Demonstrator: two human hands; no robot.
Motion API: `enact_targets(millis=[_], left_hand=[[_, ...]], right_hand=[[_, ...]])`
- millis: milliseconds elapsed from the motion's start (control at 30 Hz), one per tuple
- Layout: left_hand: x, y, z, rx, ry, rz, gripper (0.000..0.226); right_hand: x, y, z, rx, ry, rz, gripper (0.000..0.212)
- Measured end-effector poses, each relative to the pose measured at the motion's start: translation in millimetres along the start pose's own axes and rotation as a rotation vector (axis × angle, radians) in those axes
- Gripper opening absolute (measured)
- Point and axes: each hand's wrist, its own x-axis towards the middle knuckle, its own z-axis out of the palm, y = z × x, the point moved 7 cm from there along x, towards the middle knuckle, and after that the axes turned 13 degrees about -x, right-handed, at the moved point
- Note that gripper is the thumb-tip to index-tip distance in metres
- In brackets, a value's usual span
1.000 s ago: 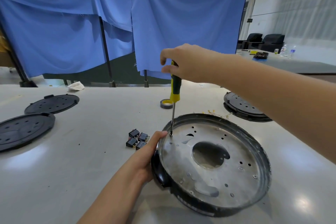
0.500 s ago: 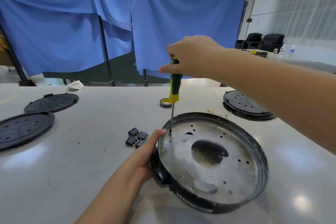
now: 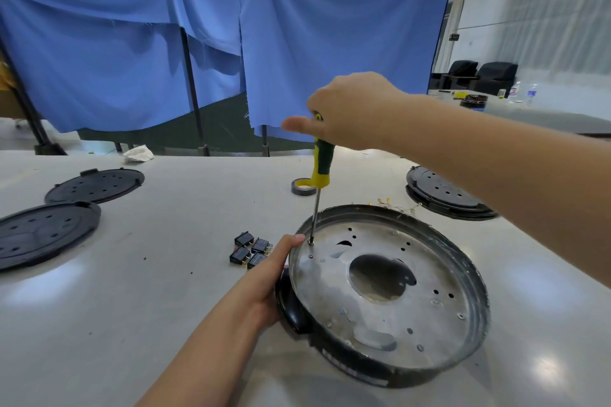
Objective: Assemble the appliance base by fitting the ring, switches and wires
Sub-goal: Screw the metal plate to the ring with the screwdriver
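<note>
- The base (image 3: 390,287) lies on the table (image 3: 165,274), tilted, its metal plate facing up.
- The right hand (image 3: 350,112) is curled round the top of the screwdriver (image 3: 320,168); the tip sits on a screw (image 3: 310,242) near the plate's left edge.
- The left hand (image 3: 271,274) grips the rim, thumb just beside the tip.
- Doing it well likely means keeping the shaft upright, pressing down while turning, and bracing the base so the tip cannot slip toward the thumb.
- The switches (image 3: 249,249) lie just left of the base, unfitted.
</note>
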Motion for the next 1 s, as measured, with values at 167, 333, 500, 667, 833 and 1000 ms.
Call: enact_targets(millis=[167, 333, 500, 667, 833, 1000], left_hand=[[2.0, 0.6, -2.2, 0.005, 0.013, 0.029, 0.038], [1.2, 1.0, -2.2, 0.004, 0.012, 0.038, 0.035], [2.4, 1.1, -2.1, 0.009, 0.011, 0.027, 0.038], [3.8, 1.2, -4.3, 0.000, 0.016, 0.030, 0.039], [4.2, 0.2, -4.2, 0.004, 0.008, 0.018, 0.042], [4.4, 0.1, -3.6, 0.009, 0.008, 0.019, 0.041]], right_hand=[[-1.0, -3.1, 8.8, 0.559, -0.183, -0.053, 0.012], [0.4, -1.0, -1.9, 0.165, 0.061, -0.049, 0.045], [-3.9, -0.1, 5.6, -0.003, 0.056, 0.016, 0.056], [-3.3, -3.6, 21.5, 0.764, -0.307, -0.020, 0.044], [-4.2, 4.2, 4.1, 0.208, -0.003, 0.023, 0.058], [-2.6, -7.4, 4.7, 0.417, -0.111, -0.006, 0.037]])
